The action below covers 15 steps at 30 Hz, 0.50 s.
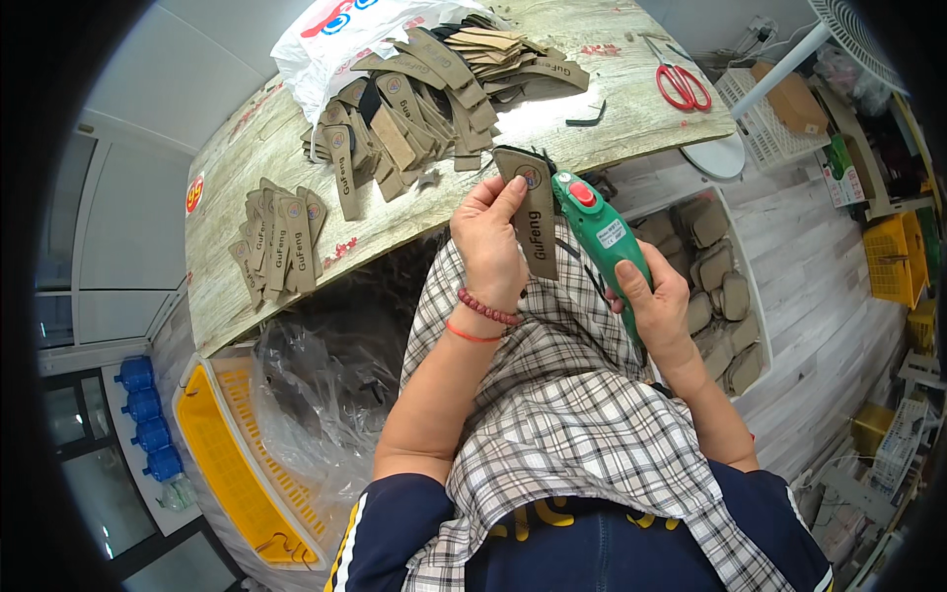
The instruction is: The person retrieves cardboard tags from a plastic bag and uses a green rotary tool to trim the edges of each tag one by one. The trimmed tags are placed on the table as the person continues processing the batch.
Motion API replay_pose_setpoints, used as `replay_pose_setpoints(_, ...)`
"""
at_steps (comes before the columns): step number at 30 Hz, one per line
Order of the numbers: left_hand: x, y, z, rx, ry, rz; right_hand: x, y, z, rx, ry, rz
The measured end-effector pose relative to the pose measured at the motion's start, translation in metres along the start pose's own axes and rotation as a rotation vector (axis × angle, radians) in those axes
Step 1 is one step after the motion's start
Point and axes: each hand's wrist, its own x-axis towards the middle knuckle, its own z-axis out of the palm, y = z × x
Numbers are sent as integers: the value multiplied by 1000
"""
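My left hand (491, 242) pinches a khaki fabric tab (539, 247) with a round emblem and dark lettering, held upright above my lap. Black material edges the tab's top. My right hand (656, 304) wraps round a green handheld electric cutter (604, 229) with a red button. The cutter's tip is close beside the tab's upper right edge, where dark trimmings show; whether it touches cannot be made out. A large heap of similar tabs (424, 99) lies on the table ahead. To the left, a smaller pile of tabs (281, 237) lies near the table's front edge.
The worn wooden table (552, 118) carries red-handled scissors (684, 87) and a white plastic bag (321, 59). A white bin (755, 286) of khaki pieces stands on the floor at right. At lower left are a yellow basket (222, 434) and clear plastic sheeting (316, 385).
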Motion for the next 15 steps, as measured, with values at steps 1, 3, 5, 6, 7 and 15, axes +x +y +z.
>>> replay_pose_setpoints(1, 2, 0, -3, 43, -2, 34, 0, 0, -1, -4, -8, 3)
replay_pose_setpoints(3, 6, 3, -7, 158, -2, 108, -1, 2, -3, -10, -23, 9)
replay_pose_setpoints(5, 10, 7, -12, 301, 0, 185, -1, 2, -4, -17, -48, 10)
replay_pose_setpoints(6, 12, 9, -13, 302, -9, 195, -1, 3, -4, -22, -61, 10)
replay_pose_setpoints(7, 14, 10, -15, 361, -19, 221, -1, 2, -4, -20, -62, 12)
replay_pose_setpoints(15, 13, 19, -22, 694, -144, 303, 1, 1, -2, -10, -66, 1)
